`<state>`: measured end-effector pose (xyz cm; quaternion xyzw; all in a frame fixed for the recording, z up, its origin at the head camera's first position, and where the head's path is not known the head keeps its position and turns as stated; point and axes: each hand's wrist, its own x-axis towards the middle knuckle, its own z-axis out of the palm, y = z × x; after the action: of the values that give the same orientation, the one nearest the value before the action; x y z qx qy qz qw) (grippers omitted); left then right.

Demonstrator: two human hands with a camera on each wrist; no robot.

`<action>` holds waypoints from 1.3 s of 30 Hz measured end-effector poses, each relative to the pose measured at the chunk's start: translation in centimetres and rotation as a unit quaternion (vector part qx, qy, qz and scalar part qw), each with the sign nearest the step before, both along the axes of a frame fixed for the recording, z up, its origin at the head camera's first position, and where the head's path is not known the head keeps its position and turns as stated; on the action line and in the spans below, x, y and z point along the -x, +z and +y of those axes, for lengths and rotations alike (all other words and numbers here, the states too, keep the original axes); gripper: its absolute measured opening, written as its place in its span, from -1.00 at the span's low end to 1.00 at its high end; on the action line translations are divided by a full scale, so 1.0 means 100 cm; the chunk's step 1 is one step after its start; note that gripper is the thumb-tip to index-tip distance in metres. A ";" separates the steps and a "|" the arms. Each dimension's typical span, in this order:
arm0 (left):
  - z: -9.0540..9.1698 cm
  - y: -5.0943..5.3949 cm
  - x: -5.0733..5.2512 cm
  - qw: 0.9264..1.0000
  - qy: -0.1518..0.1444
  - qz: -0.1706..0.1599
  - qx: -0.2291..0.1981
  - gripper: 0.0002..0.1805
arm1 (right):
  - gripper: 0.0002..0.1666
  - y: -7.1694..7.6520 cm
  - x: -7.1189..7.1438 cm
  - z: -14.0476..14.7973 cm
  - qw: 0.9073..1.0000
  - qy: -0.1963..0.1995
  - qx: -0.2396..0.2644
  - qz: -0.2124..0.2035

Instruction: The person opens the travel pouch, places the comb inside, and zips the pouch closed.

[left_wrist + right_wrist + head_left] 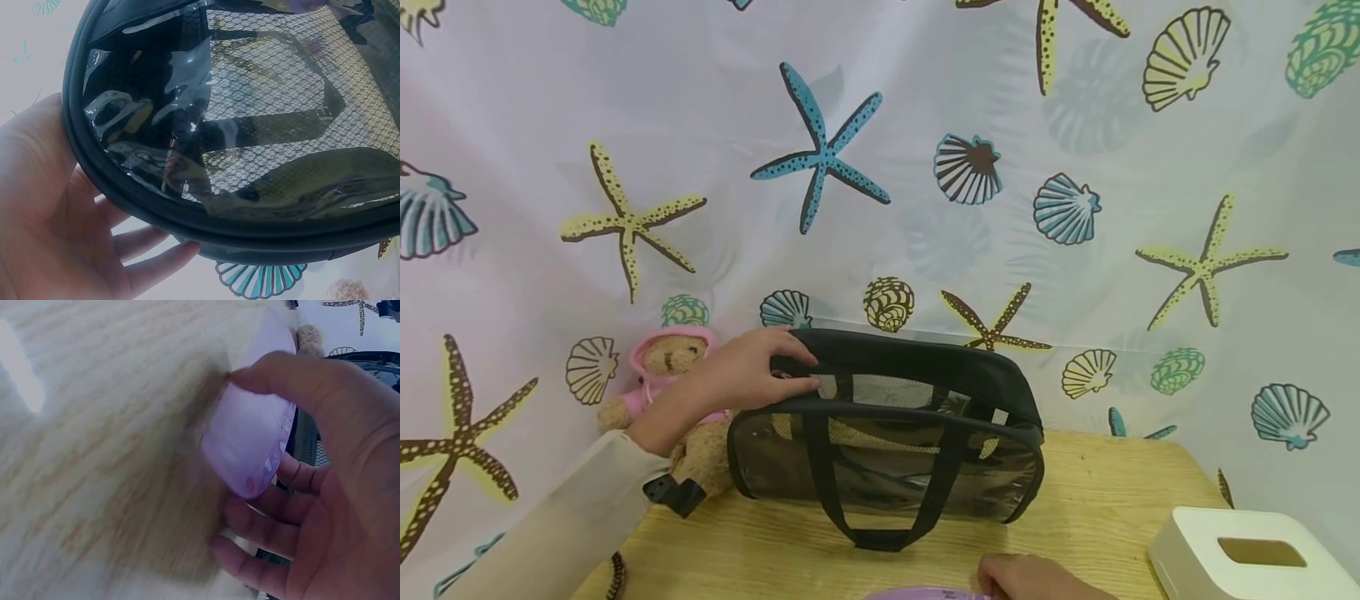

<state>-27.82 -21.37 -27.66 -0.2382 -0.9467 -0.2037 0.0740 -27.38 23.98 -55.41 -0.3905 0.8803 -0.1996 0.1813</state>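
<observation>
A black bag (pixel 887 412) with see-through panels, mesh and strap handles stands on the table, its top open. At its left end my left hand (pixel 747 371) holds the rim, with thumb and fingers at the opening. In the left wrist view, several fingers (pixel 147 250) reach past the dark piped edge; the thumb tip is hidden there. Low in the head view, my right hand (pixel 1037 577) grips a pale purple flat item (pixel 250 434) by its edge. It has a rounded end and small print; its kind cannot be told. Most of it is cut off in the head view.
A teddy bear (pixel 703 458) in a pink hood sits left of the bag, behind my left arm. On the right stands a white tissue box (pixel 1243 525) with an oval slot. A starfish-and-shell curtain (pixel 880 250) hangs behind the wooden table (pixel 1105 483).
</observation>
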 end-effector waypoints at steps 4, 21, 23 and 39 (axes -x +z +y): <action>0.000 0.000 -0.002 1.000 -0.001 0.002 0.001 -0.61 | -0.67 -0.005 0.003 0.001 0.999 0.045 0.031 -0.004; 0.000 -0.001 -0.001 1.000 0.003 0.008 0.009 -0.62 | -0.61 -0.015 0.016 0.012 0.949 0.045 0.136 -0.281; 0.000 -0.001 -0.001 1.000 0.002 0.008 0.007 -0.62 | -0.52 -0.017 0.018 0.012 0.959 0.075 0.141 -0.234; 0.002 0.001 0.000 1.000 0.001 0.012 0.011 -0.62 | -0.24 0.090 -0.047 -0.027 0.884 -0.028 0.293 -0.363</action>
<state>-27.78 -21.19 -27.60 -0.2405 -0.9482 -0.1902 0.0832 -22.69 21.28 -46.40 -0.3012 0.6647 -0.5811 0.3603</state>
